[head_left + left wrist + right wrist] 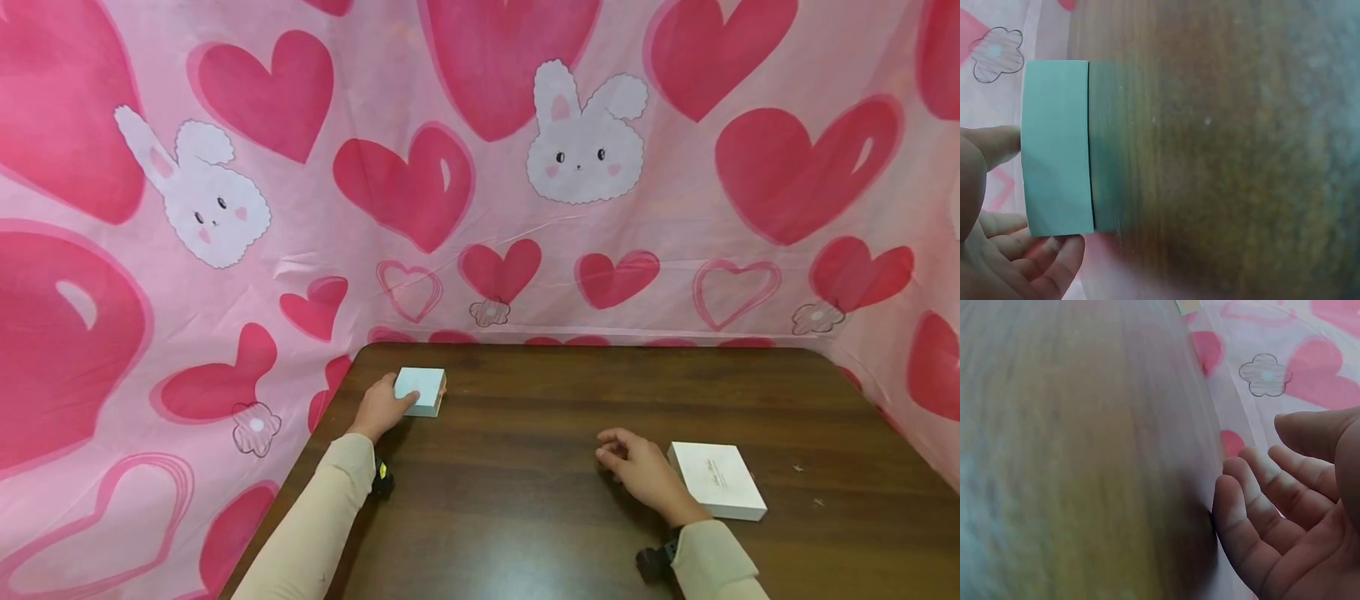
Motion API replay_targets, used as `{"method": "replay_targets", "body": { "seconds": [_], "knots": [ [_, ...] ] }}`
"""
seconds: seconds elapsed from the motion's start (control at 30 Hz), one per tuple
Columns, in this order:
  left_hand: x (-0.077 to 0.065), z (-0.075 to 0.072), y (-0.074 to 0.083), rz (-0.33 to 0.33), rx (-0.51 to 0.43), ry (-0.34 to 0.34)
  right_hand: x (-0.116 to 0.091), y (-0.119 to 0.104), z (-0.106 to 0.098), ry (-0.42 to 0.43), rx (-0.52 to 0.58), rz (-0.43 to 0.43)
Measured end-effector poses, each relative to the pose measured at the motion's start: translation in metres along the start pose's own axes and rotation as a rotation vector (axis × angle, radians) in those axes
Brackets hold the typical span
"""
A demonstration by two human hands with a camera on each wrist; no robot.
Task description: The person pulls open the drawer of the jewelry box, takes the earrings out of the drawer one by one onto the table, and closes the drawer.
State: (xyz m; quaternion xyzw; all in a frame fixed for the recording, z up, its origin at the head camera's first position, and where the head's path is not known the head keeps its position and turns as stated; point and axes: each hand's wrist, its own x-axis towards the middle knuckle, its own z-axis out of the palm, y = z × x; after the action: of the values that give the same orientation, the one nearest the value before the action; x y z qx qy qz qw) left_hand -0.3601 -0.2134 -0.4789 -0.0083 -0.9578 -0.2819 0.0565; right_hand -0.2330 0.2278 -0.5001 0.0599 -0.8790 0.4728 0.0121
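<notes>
At the far left of the table, my left hand [378, 408] holds a small pale blue box [422, 388]. Its thumb lies over the top while the fingers wrap the left side. From the left wrist, one flat side of the box [1057, 150] faces the camera, with the thumb at one edge and curled fingertips at another. My right hand [637, 467] hovers low over the table with loosely bent fingers and nothing in them. Just to its right lies a flat white box [717, 482] with small printed lettering on its lid. In the right wrist view the palm [1310, 569] shows bare.
Both boxes are on a dark brown wooden table [510, 500] with rounded far corners. Pink cloth [480, 217] printed with hearts and rabbits hangs behind it and along both sides. Two small pale marks [798, 468] show on the tabletop right of the white box.
</notes>
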Motion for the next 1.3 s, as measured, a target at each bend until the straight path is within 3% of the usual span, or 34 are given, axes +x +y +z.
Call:
{"method": "replay_targets", "body": {
  "seconds": [0.67,1.3],
  "knots": [
    [-0.012,0.005,0.015,0.073,0.0,-0.056,0.001,-0.009,0.011,-0.016,0.053,0.003],
    [-0.023,0.01,0.033,0.087,0.048,-0.138,-0.001,-0.015,0.018,-0.046,0.092,-0.016]
  ]
}}
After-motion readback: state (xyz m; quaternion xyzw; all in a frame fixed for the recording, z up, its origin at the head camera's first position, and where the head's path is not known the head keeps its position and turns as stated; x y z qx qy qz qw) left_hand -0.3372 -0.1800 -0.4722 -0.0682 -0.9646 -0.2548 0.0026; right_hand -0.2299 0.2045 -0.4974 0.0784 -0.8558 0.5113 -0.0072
